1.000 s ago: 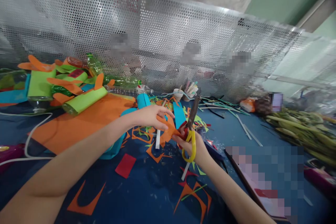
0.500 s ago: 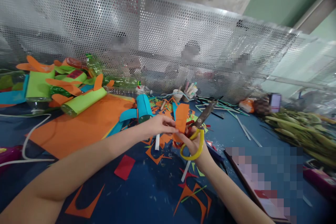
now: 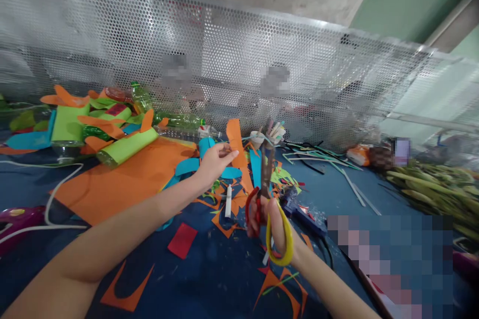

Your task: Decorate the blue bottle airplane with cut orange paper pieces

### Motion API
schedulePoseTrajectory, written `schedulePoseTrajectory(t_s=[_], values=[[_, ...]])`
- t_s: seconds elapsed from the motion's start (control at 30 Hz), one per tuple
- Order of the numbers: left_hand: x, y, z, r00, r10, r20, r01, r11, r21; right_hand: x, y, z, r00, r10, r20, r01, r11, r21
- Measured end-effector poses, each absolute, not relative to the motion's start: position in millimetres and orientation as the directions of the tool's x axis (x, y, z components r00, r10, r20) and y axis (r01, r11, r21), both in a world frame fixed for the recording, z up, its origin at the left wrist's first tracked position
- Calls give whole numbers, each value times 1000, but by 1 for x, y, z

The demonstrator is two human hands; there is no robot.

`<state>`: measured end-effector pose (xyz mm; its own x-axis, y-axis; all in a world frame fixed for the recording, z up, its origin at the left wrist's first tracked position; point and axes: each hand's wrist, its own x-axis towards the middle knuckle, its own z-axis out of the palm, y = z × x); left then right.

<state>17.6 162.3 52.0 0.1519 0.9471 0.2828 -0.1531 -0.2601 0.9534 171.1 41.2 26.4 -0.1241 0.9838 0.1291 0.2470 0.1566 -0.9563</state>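
Orange paper strip (image 3: pixel 235 135) stands upright above the blue table (image 3: pixel 179 294), toward its far edge. I see it pinched between the thumb and fingers of my left hand (image 3: pixel 216 160); whether its lower end touches the orange scraps (image 3: pixel 239 203) beneath, I cannot tell. My right hand (image 3: pixel 276 222) is wrapped around the red and yellow handles of the scissors (image 3: pixel 266 174), whose blades point toward the far edge, apart from the strip. Just right of that hand I have a blue glue gun (image 3: pixel 307 219). Toward the table's left edge lies a large orange sheet (image 3: pixel 119 184), a green-wrapped bottle (image 3: pixel 129 146) resting on it. I watch a perforated metal screen (image 3: pixel 232 55) run along the far edge.
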Motion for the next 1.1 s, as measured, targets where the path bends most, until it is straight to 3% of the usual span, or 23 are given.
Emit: schedulePoseTrajectory(t_s=[0.13, 0.3, 0.47, 0.83, 1.1], values=[[15, 160, 61, 82, 948, 307, -241, -280, 929, 168, 32, 19, -232, 973, -12, 185, 32, -982], [12, 160, 68, 19, 930, 368, -309, -345, 886, 171, 32, 11, -201, 972, -124, 220, -79, -972], [13, 158, 67, 60, 922, 383, -252, -358, 899, 169, 32, 17, -163, 968, -191, 195, -158, -968], [24, 142, 61, 190, 852, 488, -179, -459, 870, 172, 37, 27, -115, 992, -57, 279, -23, -960], [28, 130, 68, 243, 903, 355, -282, -284, 916, 180, 42, 23, -99, 995, 25, 395, 62, -916]])
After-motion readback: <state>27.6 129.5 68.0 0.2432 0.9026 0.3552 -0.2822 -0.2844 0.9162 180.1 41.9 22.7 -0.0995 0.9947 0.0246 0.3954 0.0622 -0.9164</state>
